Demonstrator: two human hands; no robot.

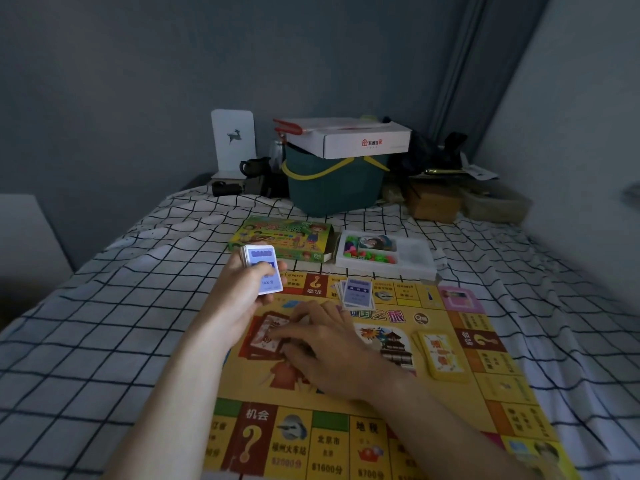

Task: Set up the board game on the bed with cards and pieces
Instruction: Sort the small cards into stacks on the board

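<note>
The game board (363,420) lies flat on the checked bed (104,306); it is yellow, with printed squares along its edges and a tower picture at centre. The left hand (242,292) holds a blue-backed card stack (262,270) above the board's far left corner, fingers (268,270) curled round it. The right hand (322,348) rests on the red card pile (265,336) left of centre, fingers bent onto the cards (whether they pinch one cannot be told). A blue card pile (356,291) sits near the far edge, a yellow card pile (443,355) right of centre. Beyond the far edge lie the green game box (284,239) and, just right of it, the white tray (388,252) of coloured pieces. Open sheet extends left and right of the board. A green basket (332,185) stands farther back.
</note>
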